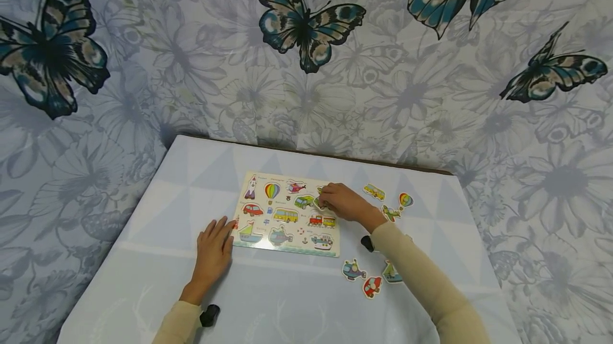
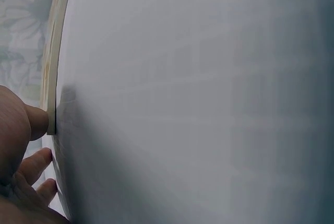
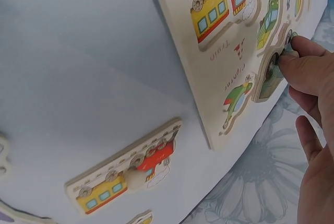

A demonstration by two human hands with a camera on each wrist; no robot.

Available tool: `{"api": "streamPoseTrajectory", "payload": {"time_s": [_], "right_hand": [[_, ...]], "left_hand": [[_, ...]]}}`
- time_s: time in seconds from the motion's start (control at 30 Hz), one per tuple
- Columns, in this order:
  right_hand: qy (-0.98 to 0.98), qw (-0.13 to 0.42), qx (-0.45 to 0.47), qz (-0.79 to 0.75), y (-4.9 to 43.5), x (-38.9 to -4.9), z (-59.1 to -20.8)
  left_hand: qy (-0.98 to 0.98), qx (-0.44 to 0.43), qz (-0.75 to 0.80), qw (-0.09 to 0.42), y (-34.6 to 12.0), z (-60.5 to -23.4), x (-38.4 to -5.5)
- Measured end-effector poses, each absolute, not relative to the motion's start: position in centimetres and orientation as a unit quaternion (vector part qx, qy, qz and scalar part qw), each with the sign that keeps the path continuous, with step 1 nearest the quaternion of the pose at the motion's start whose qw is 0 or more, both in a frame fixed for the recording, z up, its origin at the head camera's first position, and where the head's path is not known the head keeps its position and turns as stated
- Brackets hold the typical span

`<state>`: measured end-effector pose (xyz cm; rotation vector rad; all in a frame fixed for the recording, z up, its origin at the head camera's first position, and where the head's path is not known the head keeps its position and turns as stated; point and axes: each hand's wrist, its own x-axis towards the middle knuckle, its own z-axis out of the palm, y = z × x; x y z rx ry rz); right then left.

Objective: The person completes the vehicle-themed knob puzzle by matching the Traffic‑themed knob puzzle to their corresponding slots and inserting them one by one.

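The wooden puzzle board [image 1: 287,250], printed with vehicles, lies on the table. My left hand [image 1: 213,248] rests at its left edge with fingers extended; in the left wrist view the thumb [image 2: 37,123] touches the board's edge. Over the board's upper right, my right hand [image 1: 346,203] pinches a green vehicle puzzle piece [image 3: 269,87] between thumb and fingers. The right wrist view has the piece tilted just above the board, between the printed green car [image 3: 267,23] and the fighter plane [image 3: 237,100]. My fingers hide part of the piece.
Loose pieces lie right of the board: a bus [image 1: 374,191], a balloon [image 1: 405,199], a plane [image 1: 390,213], a submarine [image 1: 353,270], a red piece [image 1: 372,287] and a sailboat [image 1: 392,273], partly behind the sleeve. A train piece [image 3: 128,169] shows beside the board. Behind the table hangs butterfly-patterned fabric [image 1: 316,109].
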<state>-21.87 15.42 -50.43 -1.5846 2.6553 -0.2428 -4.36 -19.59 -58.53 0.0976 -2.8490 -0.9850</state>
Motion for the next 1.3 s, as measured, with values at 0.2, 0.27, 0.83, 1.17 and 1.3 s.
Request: {"api": "streamPoseTrajectory", "payload": {"time_s": [0.2,0.27,0.83,1.17,1.3], "right_hand": [[0.856,0.031,-0.510,-0.079,14.2,-22.1,-50.7],[0.855,0.026,-0.513,-0.076,13.8,-22.3,-50.9],[0.855,0.028,-0.513,-0.075,10.9,-23.2,-52.8],[0.866,0.046,-0.495,-0.049,10.0,-22.9,-52.8],[0.867,0.047,-0.494,-0.041,10.0,-22.8,-53.0]], "left_hand": [[-0.945,0.035,-0.319,0.059,-19.6,-58.5,-4.4],[-0.946,0.036,-0.318,0.062,-19.6,-58.5,-4.4],[-0.940,0.031,-0.326,0.093,-19.4,-58.4,-4.2],[-0.940,0.037,-0.328,0.088,-19.1,-57.9,-4.1],[-0.940,0.039,-0.329,0.083,-19.2,-57.8,-4.1]]}}
